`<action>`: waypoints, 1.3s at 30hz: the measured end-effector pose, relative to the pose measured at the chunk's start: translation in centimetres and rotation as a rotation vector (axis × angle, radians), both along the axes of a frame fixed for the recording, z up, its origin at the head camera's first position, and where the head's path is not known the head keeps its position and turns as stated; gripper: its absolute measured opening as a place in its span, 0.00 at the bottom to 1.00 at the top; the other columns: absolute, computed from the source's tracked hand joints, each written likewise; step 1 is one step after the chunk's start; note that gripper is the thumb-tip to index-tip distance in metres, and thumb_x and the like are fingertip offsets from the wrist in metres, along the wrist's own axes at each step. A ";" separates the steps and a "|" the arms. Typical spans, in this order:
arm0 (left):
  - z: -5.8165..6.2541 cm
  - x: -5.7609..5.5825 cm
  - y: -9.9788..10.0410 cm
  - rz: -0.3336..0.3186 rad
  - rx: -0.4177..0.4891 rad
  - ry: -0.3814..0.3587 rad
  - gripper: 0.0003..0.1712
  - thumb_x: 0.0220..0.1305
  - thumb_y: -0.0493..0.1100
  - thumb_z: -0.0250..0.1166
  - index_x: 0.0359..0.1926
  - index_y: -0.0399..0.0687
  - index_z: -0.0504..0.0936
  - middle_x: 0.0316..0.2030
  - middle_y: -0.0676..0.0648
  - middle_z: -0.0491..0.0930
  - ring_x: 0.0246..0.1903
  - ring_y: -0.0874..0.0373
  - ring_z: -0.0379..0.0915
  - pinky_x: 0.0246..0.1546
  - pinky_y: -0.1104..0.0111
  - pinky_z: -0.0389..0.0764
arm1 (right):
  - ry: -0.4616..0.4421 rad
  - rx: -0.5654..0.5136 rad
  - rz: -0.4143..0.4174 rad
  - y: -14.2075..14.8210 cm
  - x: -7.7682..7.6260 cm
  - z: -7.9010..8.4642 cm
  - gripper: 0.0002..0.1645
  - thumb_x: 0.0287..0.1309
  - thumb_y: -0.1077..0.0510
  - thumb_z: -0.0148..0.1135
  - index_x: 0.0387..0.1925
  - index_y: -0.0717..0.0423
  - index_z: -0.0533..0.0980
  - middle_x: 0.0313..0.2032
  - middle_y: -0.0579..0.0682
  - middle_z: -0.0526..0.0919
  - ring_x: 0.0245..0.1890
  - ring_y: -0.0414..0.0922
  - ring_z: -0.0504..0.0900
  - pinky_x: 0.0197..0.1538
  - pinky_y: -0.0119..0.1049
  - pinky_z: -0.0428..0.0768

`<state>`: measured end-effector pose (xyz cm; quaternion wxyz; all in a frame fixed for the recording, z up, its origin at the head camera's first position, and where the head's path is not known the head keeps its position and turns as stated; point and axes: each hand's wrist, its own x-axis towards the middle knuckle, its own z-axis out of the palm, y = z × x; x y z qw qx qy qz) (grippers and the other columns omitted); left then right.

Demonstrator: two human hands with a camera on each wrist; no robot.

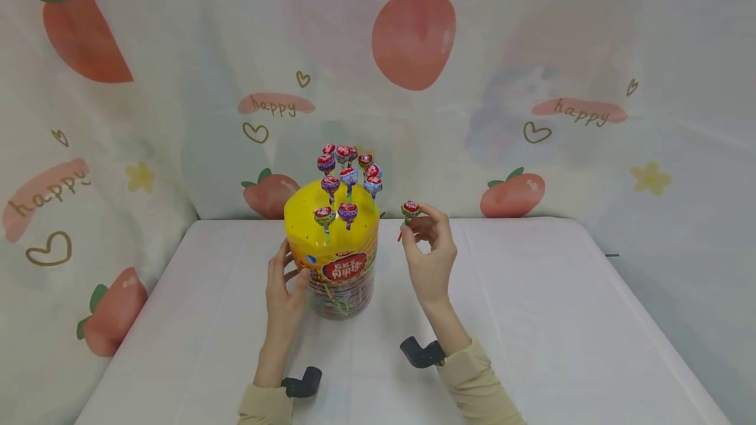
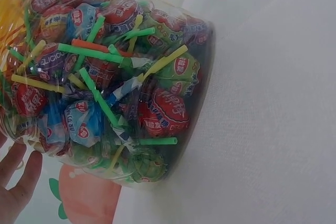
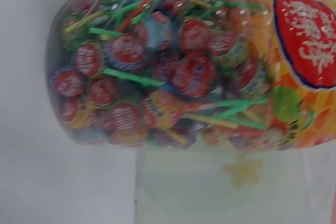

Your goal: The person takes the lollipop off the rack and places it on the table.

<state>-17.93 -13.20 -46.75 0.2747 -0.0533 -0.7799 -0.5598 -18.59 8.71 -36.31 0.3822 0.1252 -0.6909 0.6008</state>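
Note:
A clear jar (image 1: 339, 287) full of wrapped lollipops stands on the table, topped by a yellow lid (image 1: 304, 218). Several lollipops stick up from the lid, among them a purple one (image 1: 348, 214) and a green one (image 1: 324, 216) near its front. My left hand (image 1: 286, 290) holds the jar's left side, fingers behind and thumb in front. To the right of the jar, my right hand (image 1: 431, 254) pinches a green-and-red lollipop (image 1: 410, 209) with its head up and red stick down. Loose lollipops (image 2: 84, 124) show through the jar wall in the left wrist view.
A white cloth (image 1: 531, 320) covers the table. Behind it hangs a pale curtain (image 1: 413, 123) printed with red fruit and hearts. Dark curved wrist mounts (image 1: 422, 351) stick out from both forearms over the table.

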 end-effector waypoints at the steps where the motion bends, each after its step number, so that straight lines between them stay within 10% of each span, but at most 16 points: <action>1: 0.0 0.0 0.0 0.003 -0.001 0.001 0.37 0.67 0.42 0.60 0.73 0.60 0.56 0.65 0.46 0.66 0.61 0.67 0.60 0.57 0.49 0.73 | -0.012 -0.002 -0.003 0.0 0.2 0.0 0.23 0.52 0.76 0.61 0.52 0.73 0.72 0.33 0.68 0.79 0.32 0.37 0.77 0.36 0.20 0.74; 24: -0.1 -0.2 -0.2 0.002 -0.003 0.006 0.37 0.67 0.44 0.60 0.73 0.59 0.57 0.65 0.45 0.66 0.63 0.53 0.64 0.56 0.47 0.74 | -0.280 0.005 -0.030 2.5 -2.3 -6.9 0.23 0.52 0.73 0.63 0.52 0.70 0.73 0.32 0.67 0.81 0.31 0.36 0.76 0.34 0.21 0.74; 39: -0.3 -0.2 0.0 0.020 -0.024 0.014 0.35 0.68 0.46 0.58 0.73 0.57 0.56 0.65 0.45 0.66 0.63 0.52 0.64 0.56 0.47 0.75 | -0.695 0.085 0.094 4.7 -6.2 -12.5 0.23 0.56 0.64 0.64 0.54 0.59 0.74 0.38 0.63 0.84 0.28 0.37 0.81 0.32 0.27 0.77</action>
